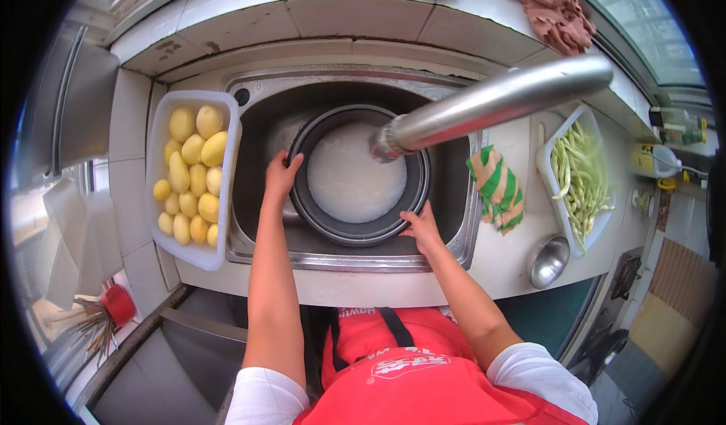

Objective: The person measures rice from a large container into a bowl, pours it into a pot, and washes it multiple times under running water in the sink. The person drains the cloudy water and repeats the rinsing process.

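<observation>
A round dark pot (353,231) with cloudy whitish liquid (351,184) in it sits in the stainless steel sink (363,261). My left hand (282,174) grips its left rim, thumb on top. At the lower right of the rim, my right hand (421,226) holds the pot with the thumb over the edge. Above the pot hangs the metal faucet (493,110), its mouth over the liquid and hiding part of the far right rim. Whether water is running from it I cannot tell.
Left of the sink stands a plastic tub (220,257) of peeled potatoes (191,181). To the right lie a green-striped cloth (496,189), a metal bowl or ladle head (550,261) and a tray (545,161) of green beans (579,181). A brownish rag (553,14) rests on the ledge.
</observation>
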Available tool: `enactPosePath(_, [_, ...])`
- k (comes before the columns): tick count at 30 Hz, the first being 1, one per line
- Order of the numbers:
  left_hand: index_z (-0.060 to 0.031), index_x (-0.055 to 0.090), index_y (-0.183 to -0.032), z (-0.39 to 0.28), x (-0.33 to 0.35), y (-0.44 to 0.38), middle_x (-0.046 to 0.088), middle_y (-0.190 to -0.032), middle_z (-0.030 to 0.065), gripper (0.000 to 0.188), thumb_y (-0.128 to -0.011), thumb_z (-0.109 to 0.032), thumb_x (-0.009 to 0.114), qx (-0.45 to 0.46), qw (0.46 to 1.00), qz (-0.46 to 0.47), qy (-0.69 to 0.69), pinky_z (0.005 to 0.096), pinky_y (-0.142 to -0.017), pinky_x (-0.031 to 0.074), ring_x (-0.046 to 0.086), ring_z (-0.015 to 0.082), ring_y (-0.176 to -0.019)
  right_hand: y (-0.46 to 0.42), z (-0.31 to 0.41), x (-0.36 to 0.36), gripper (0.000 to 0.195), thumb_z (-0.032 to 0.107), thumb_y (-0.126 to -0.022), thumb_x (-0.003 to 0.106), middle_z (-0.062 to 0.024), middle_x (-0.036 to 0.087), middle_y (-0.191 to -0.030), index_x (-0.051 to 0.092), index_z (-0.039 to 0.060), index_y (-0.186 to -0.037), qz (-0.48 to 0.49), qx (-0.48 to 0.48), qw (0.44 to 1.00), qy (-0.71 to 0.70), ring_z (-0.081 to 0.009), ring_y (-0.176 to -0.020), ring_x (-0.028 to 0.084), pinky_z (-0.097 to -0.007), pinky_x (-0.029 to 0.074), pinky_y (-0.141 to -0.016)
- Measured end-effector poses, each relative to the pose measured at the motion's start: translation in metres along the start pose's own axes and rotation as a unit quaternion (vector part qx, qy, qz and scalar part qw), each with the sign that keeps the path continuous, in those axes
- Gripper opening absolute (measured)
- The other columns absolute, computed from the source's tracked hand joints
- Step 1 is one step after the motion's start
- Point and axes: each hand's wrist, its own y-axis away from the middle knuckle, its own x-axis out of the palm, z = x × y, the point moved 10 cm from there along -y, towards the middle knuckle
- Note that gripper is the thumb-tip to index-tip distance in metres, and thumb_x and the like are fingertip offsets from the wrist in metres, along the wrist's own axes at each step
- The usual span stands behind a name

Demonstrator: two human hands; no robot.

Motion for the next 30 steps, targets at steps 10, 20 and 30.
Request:
enactPosePath(10, [-0.0031,0.052,-0.073,-0.108,-0.114,0.093,0.046,-0.066,-0.0040,0.016,-0.077,-0.013,0.063,0.009,0.979,-0.091,0.182,0.0203,-0.055,0.032,0.038,0.0051,-0.060,0.083,0.091,0.025,0.053,0.007,-0.075,0.059,-0.0077,0.057,-0.091,0.034,0.0043,-0.121,0.096,-0.055,0.994,0.006,-0.0144,-0.074,0.059,-0.0264,0.049,-0.051])
enactPosePath(20, [-0.0028,0.050,-0.077,-0.169,-0.152,0.173,0.051,-0.071,-0.0012,0.011,-0.077,-0.007,0.060,0.007,0.945,-0.121,0.305,0.0193,-0.058,0.036,0.043,0.0056,-0.061,0.120,0.086,0.040,0.051,0.007,-0.075,0.057,-0.0066,0.058,-0.085,0.035,0.0044,-0.121,0.176,-0.007,0.984,-0.008,-0.0134,-0.070,0.058,-0.0276,0.047,-0.055])
enactPosePath(30, [-0.0005,0.051,-0.083,-0.151,-0.157,0.224,0.057,-0.078,0.0049,0.010,-0.075,-0.003,0.057,-0.009,0.944,-0.126,0.306,0.0222,-0.063,0.043,0.053,0.0101,-0.066,0.143,0.055,0.043,0.058,0.005,-0.076,0.051,-0.0035,0.054,-0.087,0.030,0.0111,-0.129,0.225,0.038,0.974,-0.007,-0.0110,-0.072,0.056,-0.0257,0.046,-0.057])
